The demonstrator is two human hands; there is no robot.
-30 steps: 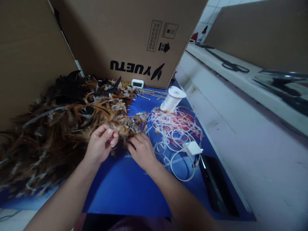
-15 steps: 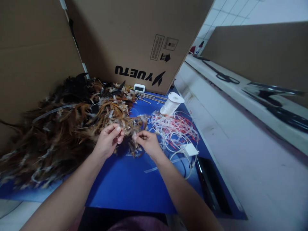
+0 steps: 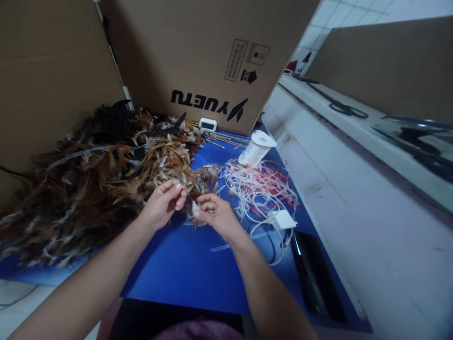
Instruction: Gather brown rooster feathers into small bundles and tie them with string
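Observation:
My left hand is closed in a pinch, thumb against forefinger, at the front edge of a big heap of brown and black feathers. What it pinches, if anything, is too small to make out. My right hand is just to the right, its thumb and forefinger parted. A pale feather tuft lies at its thumb tip, and I cannot tell whether they touch. Beyond both hands, a loose clump of small feathers rests on the blue tabletop.
Right of my hands are tangled white and red strings, a white spool and a white box with a cable. A dark glossy object lies along the right edge. Cardboard stands behind, with thin sticks and a small display.
My right thumb and forefinger have parted from a pinch and moved slightly left, beside the pale tuft. The left hand keeps its pinch. The whole view has shifted a little.

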